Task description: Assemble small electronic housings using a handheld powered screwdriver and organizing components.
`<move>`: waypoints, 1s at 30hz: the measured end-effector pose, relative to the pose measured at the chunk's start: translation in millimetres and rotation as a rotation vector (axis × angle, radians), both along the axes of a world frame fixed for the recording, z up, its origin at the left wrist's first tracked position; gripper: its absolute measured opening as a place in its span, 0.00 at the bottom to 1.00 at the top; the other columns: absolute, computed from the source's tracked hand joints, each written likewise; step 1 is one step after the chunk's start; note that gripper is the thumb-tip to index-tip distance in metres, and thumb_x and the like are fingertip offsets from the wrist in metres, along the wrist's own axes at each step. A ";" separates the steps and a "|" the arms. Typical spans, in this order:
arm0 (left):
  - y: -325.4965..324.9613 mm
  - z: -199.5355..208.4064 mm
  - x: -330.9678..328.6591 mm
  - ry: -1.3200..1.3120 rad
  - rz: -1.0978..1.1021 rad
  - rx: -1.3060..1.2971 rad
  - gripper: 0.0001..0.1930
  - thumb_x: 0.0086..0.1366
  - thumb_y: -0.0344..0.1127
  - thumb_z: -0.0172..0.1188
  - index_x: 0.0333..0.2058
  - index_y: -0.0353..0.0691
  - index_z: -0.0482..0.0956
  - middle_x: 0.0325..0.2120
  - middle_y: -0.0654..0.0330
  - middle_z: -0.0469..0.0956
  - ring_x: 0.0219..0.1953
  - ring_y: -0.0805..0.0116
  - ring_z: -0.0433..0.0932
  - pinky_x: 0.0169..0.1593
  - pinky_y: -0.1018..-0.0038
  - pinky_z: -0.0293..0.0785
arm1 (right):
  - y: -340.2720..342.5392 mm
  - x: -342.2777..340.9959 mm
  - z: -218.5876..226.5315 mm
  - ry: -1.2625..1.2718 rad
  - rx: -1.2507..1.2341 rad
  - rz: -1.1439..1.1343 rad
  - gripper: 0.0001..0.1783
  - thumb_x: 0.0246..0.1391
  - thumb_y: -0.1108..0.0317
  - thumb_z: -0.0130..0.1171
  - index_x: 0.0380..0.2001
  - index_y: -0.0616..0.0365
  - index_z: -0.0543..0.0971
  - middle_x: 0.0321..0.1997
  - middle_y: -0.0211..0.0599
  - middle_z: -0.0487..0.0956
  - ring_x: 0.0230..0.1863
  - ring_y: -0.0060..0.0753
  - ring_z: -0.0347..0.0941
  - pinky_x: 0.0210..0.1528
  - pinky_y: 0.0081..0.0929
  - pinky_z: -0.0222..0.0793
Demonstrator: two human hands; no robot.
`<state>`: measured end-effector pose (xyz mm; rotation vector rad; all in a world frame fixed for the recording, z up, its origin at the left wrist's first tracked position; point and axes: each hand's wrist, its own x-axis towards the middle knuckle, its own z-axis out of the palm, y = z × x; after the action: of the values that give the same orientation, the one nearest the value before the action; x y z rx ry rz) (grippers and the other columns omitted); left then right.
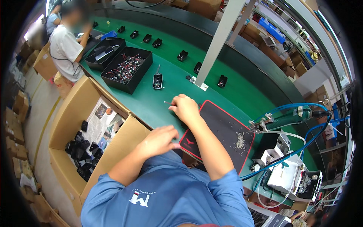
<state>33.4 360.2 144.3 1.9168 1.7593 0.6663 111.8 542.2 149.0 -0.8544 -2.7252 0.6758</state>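
Note:
My right hand (184,108) is over the left edge of the red-rimmed black mat (221,130), with its fingers curled together. A tiny light-tipped piece shows at its fingertips; its kind is too small to tell. Closer to my body, my left hand (160,141) hovers between the cardboard box and the mat, thumb and fingers apart, holding nothing I can see. Beyond my right hand, a black device housing with a pale rim (157,81) lies on the green bench. A black tray (130,84) there holds many small parts with red wires.
Left stands an open cardboard box (68,160) with black housings (84,153). Tiny screws (240,140) lie on the mat. An electric screwdriver (291,119) and blue hoses are at right. Black units (182,56) line the green belt behind a metal post (217,47). A co-worker (66,45) sits far left.

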 end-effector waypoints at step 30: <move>95.2 -52.5 101.0 -0.213 -0.405 0.315 0.44 0.44 0.43 0.81 0.63 0.46 0.76 0.57 0.60 0.76 0.57 0.61 0.76 0.55 0.62 0.62 | -120.9 210.2 -18.6 0.540 0.047 -0.617 0.09 0.50 0.81 0.71 0.36 0.62 0.85 0.44 0.44 0.84 0.40 0.37 0.84 0.41 0.28 0.83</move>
<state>134.4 455.5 91.8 2.2238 1.1402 0.9924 321.9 421.4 130.5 -1.2079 -1.8563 0.5890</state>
